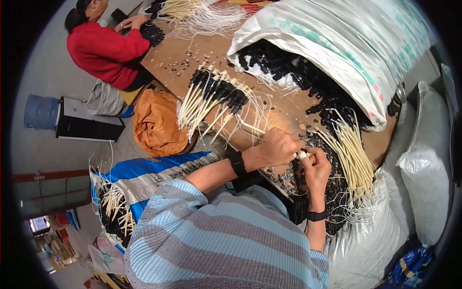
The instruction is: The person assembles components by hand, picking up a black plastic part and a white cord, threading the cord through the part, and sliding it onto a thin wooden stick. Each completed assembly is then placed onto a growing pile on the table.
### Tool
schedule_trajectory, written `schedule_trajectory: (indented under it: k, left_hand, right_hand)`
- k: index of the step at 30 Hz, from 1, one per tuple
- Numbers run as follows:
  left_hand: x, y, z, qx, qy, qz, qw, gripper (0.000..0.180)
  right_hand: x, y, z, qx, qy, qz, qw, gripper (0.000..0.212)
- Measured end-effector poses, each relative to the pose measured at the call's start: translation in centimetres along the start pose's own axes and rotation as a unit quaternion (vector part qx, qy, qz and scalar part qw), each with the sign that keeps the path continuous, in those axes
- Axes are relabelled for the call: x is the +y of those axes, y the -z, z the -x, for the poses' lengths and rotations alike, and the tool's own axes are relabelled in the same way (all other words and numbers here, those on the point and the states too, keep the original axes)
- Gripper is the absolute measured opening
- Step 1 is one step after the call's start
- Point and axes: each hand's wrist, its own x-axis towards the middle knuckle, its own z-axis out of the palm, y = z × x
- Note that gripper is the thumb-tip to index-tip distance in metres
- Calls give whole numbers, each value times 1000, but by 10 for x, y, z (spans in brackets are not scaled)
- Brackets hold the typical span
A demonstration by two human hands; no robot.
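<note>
Both my hands come together above the near edge of the wooden table. My left hand (278, 147) is closed in a fist, and a cream-coloured stick (253, 129) juts out of it to the left. Against its fingertips my right hand (316, 174) is closed in a pinch, with a white wrap (302, 155) on a digit. Fingers hide whatever small thing is between them. To the left lies a row of cream sticks with black sleeves (211, 94) and white strings. Near my right hand rests a bundle of bare cream sticks (355, 161).
A large white sack (332, 38) spills black plastic pieces (284, 65) onto the table (187, 55). Small black bits (333, 192) lie under my hands. An orange sack (159, 123) and a blue-grey sack (154, 176) stand left. Someone in red (106, 48) works at the far left.
</note>
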Motion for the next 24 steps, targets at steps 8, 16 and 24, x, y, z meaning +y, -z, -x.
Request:
schedule_trajectory:
  k: [8,16,24]
  left_hand:
    - [-89,81,34,217,164,-93,958,15]
    - [-222,98,110,156,438,-84,881,34]
    - [-217,109,88,52,405,127,904,83]
  right_hand:
    - [-25,-5,-28,175,148,71,971,27]
    - [-61,-126,-53,-72,198,184,960,60]
    - [-49,-202,-99,-76,65,177,979,58]
